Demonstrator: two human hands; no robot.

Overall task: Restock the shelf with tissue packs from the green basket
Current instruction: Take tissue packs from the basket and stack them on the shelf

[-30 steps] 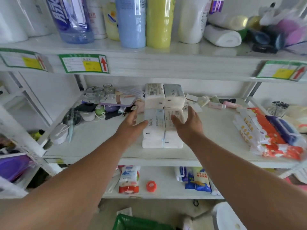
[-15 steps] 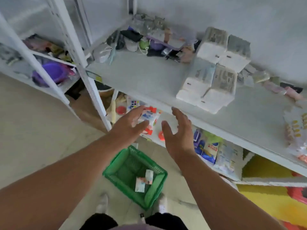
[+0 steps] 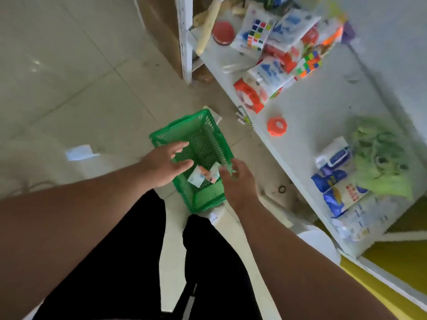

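Note:
The green basket (image 3: 203,135) stands on the tiled floor beside the shelf unit, in front of my legs. Two small tissue packs lie in its near end: a pale one (image 3: 196,177) and one with orange print (image 3: 213,174). My left hand (image 3: 165,165) hovers over the basket's left rim, fingers spread and holding nothing. My right hand (image 3: 238,181) hangs over the basket's right rim, fingers loosely apart, just beside the packs and also holding nothing. The upper shelf with the stacked tissue packs is out of view.
The white bottom shelf (image 3: 312,116) runs along the right, holding puzzle cubes (image 3: 257,34), red-and-white packets (image 3: 251,93), an orange tape roll (image 3: 277,125), blue packs (image 3: 335,188) and a green mop head (image 3: 381,158). A paper scrap (image 3: 78,152) lies on the floor at left.
My view has swung down from the middle shelf to the floor. Both hands left the stacked tissue packs and dropped to the green basket, now hovering over it with nothing in them.

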